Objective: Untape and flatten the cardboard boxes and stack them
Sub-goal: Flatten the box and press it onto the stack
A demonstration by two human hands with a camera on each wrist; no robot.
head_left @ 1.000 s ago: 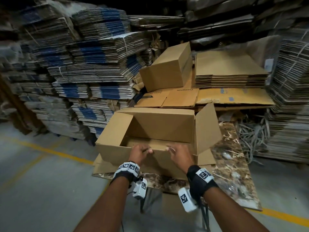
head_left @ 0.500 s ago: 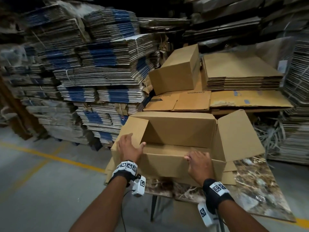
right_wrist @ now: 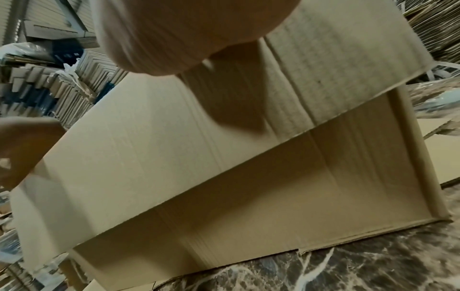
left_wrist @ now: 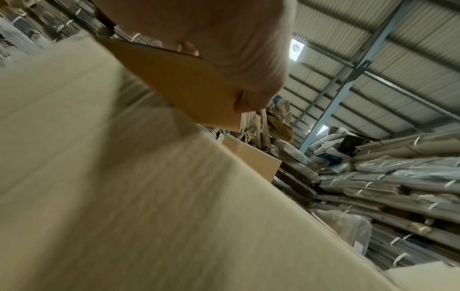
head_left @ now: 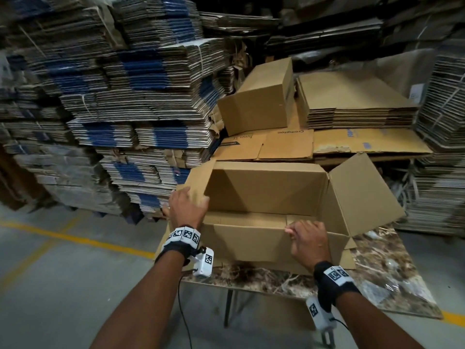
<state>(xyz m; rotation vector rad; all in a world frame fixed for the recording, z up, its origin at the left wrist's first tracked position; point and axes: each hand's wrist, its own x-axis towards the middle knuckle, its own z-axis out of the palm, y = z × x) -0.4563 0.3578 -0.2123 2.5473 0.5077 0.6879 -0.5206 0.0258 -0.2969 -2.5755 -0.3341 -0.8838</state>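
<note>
An open brown cardboard box (head_left: 266, 187) stands on a marble-patterned table (head_left: 377, 285), its right flap raised and spread outward. My left hand (head_left: 187, 205) grips the box's left flap near its front corner, thumb on the inner side; in the left wrist view the flap (left_wrist: 186, 88) lies under my palm (left_wrist: 224, 49). My right hand (head_left: 305, 239) holds the near rim right of the middle, fingers curled over the edge. In the right wrist view the front wall (right_wrist: 174, 147) runs below my palm (right_wrist: 174, 29). No tape is visible.
A closed box (head_left: 256, 107) and a stack of flattened boxes (head_left: 352, 104) sit on flat sheets (head_left: 364, 142) behind the table. Tall tied bundles of cardboard rise at the left (head_left: 125, 96) and right (head_left: 442, 122). A yellow line (head_left: 75, 239) crosses the grey floor.
My hands have moved apart from the middle of the near rim. The left went to the left flap, the right slid rightward along the rim. The box looks closer.
</note>
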